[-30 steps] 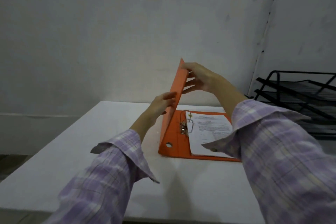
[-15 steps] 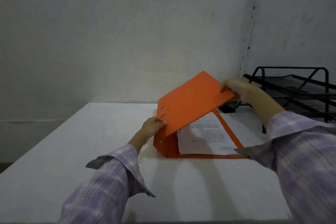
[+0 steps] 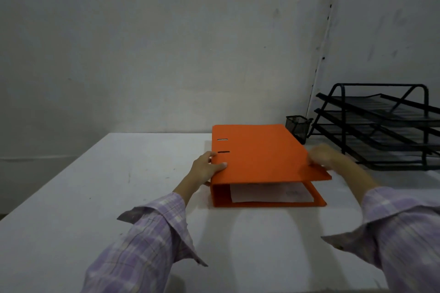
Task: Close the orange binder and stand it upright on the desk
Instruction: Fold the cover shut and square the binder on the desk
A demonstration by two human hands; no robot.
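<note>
**Binder lying flat, cover nearly down**

Head view: the orange binder (image 3: 264, 159) is lying flat on the white worktop (image 3: 95, 197), its top cover sitting just above the white sheets (image 3: 269, 194) inside. The left hand (image 3: 207, 169) is gripping the spine corner, thumb on the cover and fingers curled around the edge. The right hand (image 3: 321, 156) is blurring at the cover's right edge; its grip cannot be told. A black mesh pen cup (image 3: 297, 127) and black stacked letter trays (image 3: 381, 126) are standing to the right.
</note>
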